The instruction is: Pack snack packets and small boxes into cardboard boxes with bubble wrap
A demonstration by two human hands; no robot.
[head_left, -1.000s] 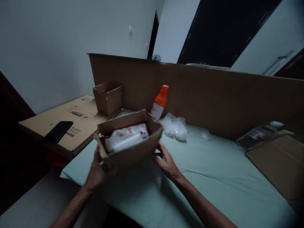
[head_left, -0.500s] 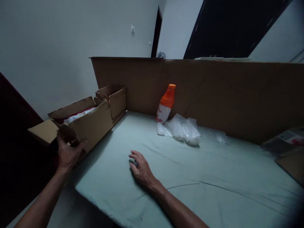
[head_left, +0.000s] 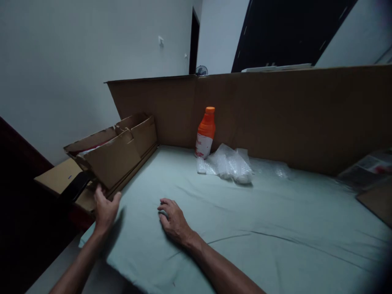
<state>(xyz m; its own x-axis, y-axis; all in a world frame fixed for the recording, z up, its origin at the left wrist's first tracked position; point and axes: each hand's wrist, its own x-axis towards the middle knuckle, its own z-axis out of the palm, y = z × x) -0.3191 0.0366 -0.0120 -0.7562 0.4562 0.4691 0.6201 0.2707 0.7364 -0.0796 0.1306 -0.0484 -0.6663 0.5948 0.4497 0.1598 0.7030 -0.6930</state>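
Note:
At the near end of an open cardboard box (head_left: pixel 112 159), my left hand (head_left: pixel 105 208) is held with its thumb and fingers apart. Its fingertips are by the box's lower corner; whether they touch it I cannot tell. Just left of that hand, a black curved object (head_left: pixel 76 184) lies over a tan cardboard piece (head_left: pixel 59 177). Red and white contents show inside the box. On the pale green cloth (head_left: pixel 214 216), my right hand (head_left: pixel 174 220) rests with loosely bent fingers and a gap at the thumb, holding nothing.
An orange bottle (head_left: pixel 206 132) with a white label stands at the back beside crumpled bubble wrap (head_left: pixel 234 165). A tall cardboard panel (head_left: pixel 275 118) closes off the far side. A second open box section (head_left: pixel 143 132) adjoins the first. Clear plastic packaging (head_left: pixel 367 169) lies far right.
My left hand has let go of the box's near end and moved right and down. That end sits differently, and the black object now shows. My right hand stays resting; the view has shifted slightly.

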